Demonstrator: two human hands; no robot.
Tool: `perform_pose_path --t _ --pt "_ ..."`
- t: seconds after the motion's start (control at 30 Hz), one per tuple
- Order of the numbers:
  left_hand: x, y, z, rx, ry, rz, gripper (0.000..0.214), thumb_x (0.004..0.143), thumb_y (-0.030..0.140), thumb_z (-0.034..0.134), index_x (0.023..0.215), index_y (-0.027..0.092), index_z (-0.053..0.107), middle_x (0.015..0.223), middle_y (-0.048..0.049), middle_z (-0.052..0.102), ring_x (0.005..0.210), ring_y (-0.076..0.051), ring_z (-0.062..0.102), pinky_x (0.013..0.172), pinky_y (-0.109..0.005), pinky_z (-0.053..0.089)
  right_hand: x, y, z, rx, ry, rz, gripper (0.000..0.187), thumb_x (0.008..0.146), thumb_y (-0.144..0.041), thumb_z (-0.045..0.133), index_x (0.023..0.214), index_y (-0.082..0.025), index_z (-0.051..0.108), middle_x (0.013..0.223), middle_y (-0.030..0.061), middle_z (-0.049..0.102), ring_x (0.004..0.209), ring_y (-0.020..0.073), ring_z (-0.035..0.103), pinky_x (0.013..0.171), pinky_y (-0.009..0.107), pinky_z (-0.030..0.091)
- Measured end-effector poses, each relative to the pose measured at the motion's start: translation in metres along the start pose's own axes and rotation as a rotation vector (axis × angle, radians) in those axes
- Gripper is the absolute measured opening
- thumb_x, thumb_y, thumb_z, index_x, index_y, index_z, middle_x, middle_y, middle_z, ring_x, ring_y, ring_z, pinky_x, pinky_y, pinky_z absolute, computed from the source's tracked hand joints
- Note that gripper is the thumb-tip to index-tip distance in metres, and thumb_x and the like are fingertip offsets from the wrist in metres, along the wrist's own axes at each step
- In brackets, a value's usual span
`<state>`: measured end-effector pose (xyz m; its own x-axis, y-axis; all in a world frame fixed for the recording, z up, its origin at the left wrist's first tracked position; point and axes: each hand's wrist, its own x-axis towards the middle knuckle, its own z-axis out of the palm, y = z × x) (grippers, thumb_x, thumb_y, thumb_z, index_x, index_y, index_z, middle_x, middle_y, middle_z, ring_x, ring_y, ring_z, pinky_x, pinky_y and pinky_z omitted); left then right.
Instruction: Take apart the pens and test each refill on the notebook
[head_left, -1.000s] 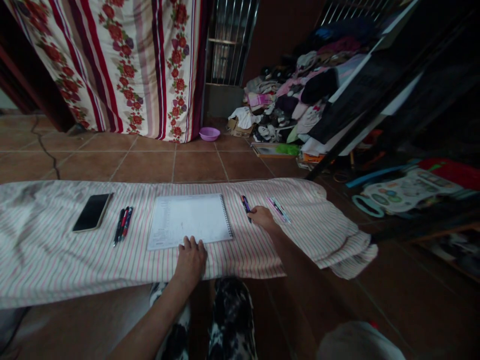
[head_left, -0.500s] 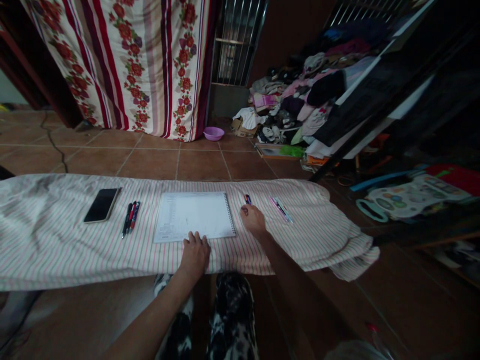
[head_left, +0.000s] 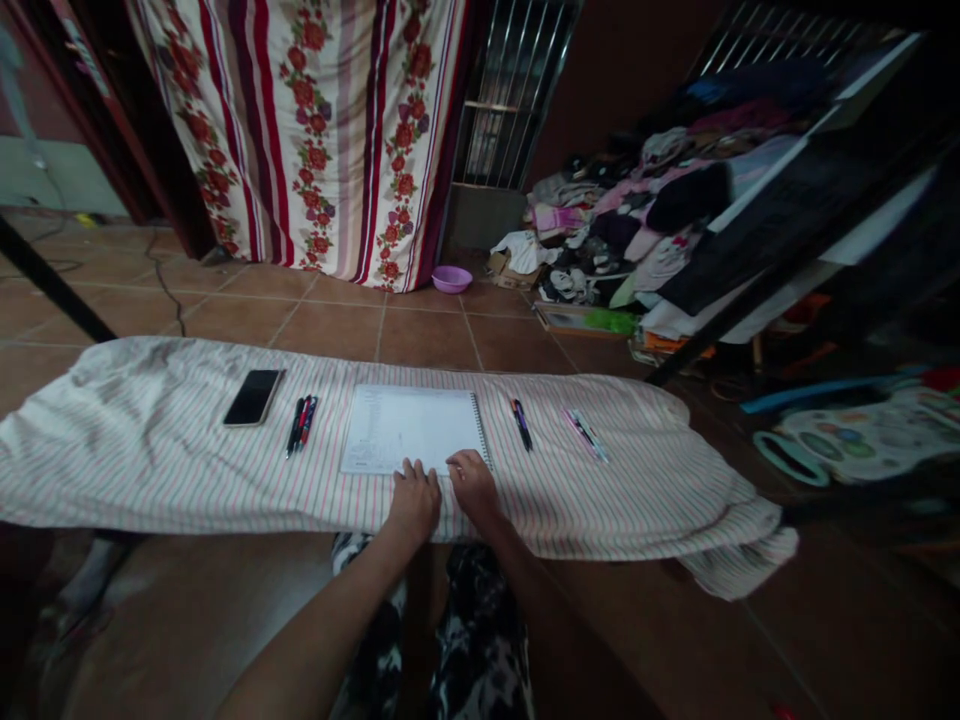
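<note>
A spiral notebook [head_left: 409, 428] lies open on a striped cloth [head_left: 150, 460] spread over a low surface. My left hand [head_left: 414, 503] rests palm down at the notebook's near edge, fingers flat. My right hand [head_left: 472, 483] lies beside it at the notebook's near right corner, fingers flat, holding nothing. Two pens [head_left: 521, 423] lie just right of the notebook. More pens [head_left: 586, 434] lie further right. Three pens [head_left: 301, 424] and a dark phone [head_left: 253, 397] lie to the left.
Beyond the cloth is a tiled floor with a purple bowl [head_left: 451, 279], a flowered curtain [head_left: 330, 130], a metal grille and a heap of clothes [head_left: 622, 220]. A dark slanted frame and toys [head_left: 847, 440] stand at right. My patterned trousers show below.
My right hand left the pens to the right of the notebook and came back to its near right corner. The pens stay on the cloth. The camera shifted, so everything sits further right.
</note>
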<state>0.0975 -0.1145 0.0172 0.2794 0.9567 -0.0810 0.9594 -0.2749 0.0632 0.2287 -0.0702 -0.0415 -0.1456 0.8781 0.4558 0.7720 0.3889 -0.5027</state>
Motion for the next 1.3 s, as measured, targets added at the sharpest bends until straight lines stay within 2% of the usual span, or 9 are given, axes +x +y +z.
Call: perform_pose_path --t 0.3,0.53,0.73,0.87,1.0,1.1,1.3 --pt "-0.003 -0.004 0.006 -0.051 0.026 0.038 0.040 0.085 0.014 0.034 0.122 0.006 0.049 0.126 -0.0278 0.047 0.120 -0.039 0.040 0.088 -0.052 0.035 -0.017 0.000 0.010 0.006 0.150 -0.060 0.028 0.079 -0.010 0.037 0.089 -0.016 0.062 0.093 0.0106 0.058 0.092 0.0213 0.053 0.084 0.039 0.045" --pt "-0.019 -0.020 0.021 -0.123 0.083 0.120 0.046 0.083 0.017 0.041 0.128 0.010 0.043 0.138 -0.0235 0.037 0.129 -0.035 0.030 0.098 -0.052 0.027 -0.017 0.000 0.011 -0.017 0.164 -0.087 0.027 0.081 -0.011 0.036 0.090 -0.015 0.061 0.091 0.0106 0.057 0.091 0.0216 0.053 0.083 0.039 0.046" --pt "-0.023 -0.041 0.031 -0.204 0.133 0.177 0.046 0.077 0.018 0.050 0.123 0.011 0.049 0.139 -0.0158 0.039 0.130 -0.028 0.030 0.103 -0.042 0.027 -0.018 0.000 0.012 -0.030 0.162 -0.095 0.027 0.082 -0.010 0.035 0.092 -0.016 0.060 0.092 0.0104 0.056 0.092 0.0215 0.052 0.082 0.038 0.046" --pt "-0.029 -0.048 0.034 -0.251 0.168 0.185 0.048 0.076 0.017 0.051 0.124 0.011 0.048 0.140 -0.0139 0.039 0.131 -0.027 0.029 0.105 -0.042 0.027 -0.017 -0.001 0.012 -0.040 0.157 -0.093 0.027 0.081 -0.010 0.036 0.093 -0.017 0.059 0.093 0.0102 0.056 0.092 0.0217 0.052 0.082 0.039 0.046" --pt "-0.033 -0.048 0.037 -0.294 0.202 0.176 0.048 0.076 0.017 0.051 0.123 0.012 0.048 0.138 -0.0137 0.041 0.131 -0.027 0.029 0.105 -0.044 0.028 -0.017 -0.002 0.010 -0.049 0.150 -0.090 0.027 0.081 -0.010 0.036 0.092 -0.016 0.059 0.093 0.0101 0.055 0.092 0.0216 0.052 0.082 0.038 0.045" --pt "-0.035 -0.051 0.037 -0.319 0.243 0.143 0.042 0.078 0.016 0.049 0.119 0.013 0.052 0.134 -0.0128 0.046 0.128 -0.024 0.035 0.104 -0.040 0.031 -0.016 -0.003 0.009 -0.050 0.147 -0.092 0.026 0.081 -0.010 0.036 0.092 -0.016 0.059 0.092 0.0098 0.055 0.091 0.0213 0.052 0.082 0.038 0.045" --pt "-0.040 -0.078 0.034 -0.333 0.350 -0.065 0.035 0.083 0.012 0.039 0.112 0.018 0.056 0.128 -0.0093 0.052 0.121 -0.018 0.043 0.102 -0.034 0.036 -0.017 -0.002 0.010 -0.046 0.158 -0.092 0.026 0.080 -0.009 0.036 0.091 -0.017 0.058 0.092 0.0096 0.055 0.091 0.0217 0.052 0.081 0.039 0.045"
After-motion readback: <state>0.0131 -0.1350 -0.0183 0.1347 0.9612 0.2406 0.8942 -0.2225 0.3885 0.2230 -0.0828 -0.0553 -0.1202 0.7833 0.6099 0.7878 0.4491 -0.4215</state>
